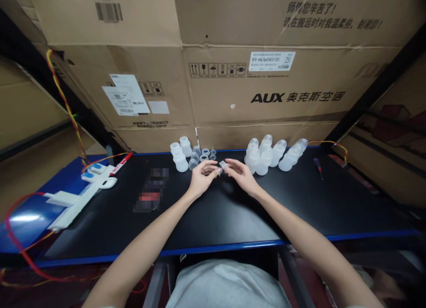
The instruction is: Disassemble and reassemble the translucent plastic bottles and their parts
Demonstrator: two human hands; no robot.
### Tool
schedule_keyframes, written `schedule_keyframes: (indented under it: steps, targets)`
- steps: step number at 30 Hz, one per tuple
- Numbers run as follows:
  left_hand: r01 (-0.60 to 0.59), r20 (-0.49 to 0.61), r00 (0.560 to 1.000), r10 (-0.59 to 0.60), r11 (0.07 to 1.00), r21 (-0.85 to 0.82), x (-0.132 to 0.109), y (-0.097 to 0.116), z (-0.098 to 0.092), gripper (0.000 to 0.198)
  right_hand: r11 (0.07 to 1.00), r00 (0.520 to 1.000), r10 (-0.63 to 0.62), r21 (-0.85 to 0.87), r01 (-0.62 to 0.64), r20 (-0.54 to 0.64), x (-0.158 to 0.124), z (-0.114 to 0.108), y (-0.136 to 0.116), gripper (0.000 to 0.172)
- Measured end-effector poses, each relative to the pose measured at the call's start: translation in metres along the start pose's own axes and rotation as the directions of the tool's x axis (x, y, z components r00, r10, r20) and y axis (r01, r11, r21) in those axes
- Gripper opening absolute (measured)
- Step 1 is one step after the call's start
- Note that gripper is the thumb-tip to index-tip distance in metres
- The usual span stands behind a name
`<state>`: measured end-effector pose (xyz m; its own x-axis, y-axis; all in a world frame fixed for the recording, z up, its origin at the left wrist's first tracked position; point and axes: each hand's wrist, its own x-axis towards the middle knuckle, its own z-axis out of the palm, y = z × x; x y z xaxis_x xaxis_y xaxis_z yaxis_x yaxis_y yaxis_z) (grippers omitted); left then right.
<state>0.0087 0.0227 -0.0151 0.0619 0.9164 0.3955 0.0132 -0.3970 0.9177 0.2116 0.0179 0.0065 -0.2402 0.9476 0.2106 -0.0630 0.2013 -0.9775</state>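
Note:
My left hand [201, 180] and my right hand [242, 175] meet above the middle of the black table, fingertips pinched close together. Between them is a small clear plastic piece [222, 164], held in my right fingertips. The left thumb and fingers close on another small clear part, mostly covered by the fingers; I cannot make out its kind. Just behind my left hand are clear dome caps [193, 162], translucent rings [205, 152] and small clear nipples [213, 152]. Open milky feeding bottles [180, 160] stand to their left. Behind my right hand, several capped bottles [262, 160] stand grouped.
A white power strip [78, 206] with cables and a red marker [121, 163] lie on the left. A screwdriver [318, 168] lies at the right. Big cardboard sheets [213, 95] wall off the back of the table [199, 228]. A blurred patch covers something left of centre.

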Motion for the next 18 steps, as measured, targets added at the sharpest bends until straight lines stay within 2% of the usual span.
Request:
schedule_keyframes:
  steps: [3, 6, 11, 15, 18]
  targets:
    - [-0.041, -0.054, 0.998, 0.044, 0.997, 0.061, -0.003, 0.004, 0.003, 0.04, 0.999, 0.992, 0.028, 0.043, -0.034, 0.122, -0.004, 0.0, -0.007, 0.055]
    - [-0.102, -0.096, 0.988, 0.118, 0.982, 0.158, -0.005, 0.007, 0.003, 0.039, 0.994, 0.989, 0.036, 0.094, -0.049, 0.143, -0.007, 0.003, -0.009, 0.053]
    - [-0.19, -0.04, 0.978, 0.203, 0.958, 0.214, -0.01, 0.01, 0.007, 0.026, 0.983, 0.986, 0.081, 0.152, -0.103, 0.145, -0.011, 0.01, -0.006, 0.057]
    - [-0.25, 0.028, 0.968, 0.249, 0.957, 0.147, -0.013, 0.015, 0.007, 0.015, 0.985, 0.972, 0.092, 0.123, -0.12, 0.215, -0.014, 0.009, -0.009, 0.049]
    - [-0.243, 0.043, 0.97, 0.239, 0.96, 0.138, -0.014, 0.016, 0.006, 0.016, 0.987, 0.958, 0.115, 0.078, -0.14, 0.262, -0.016, 0.006, -0.011, 0.044]
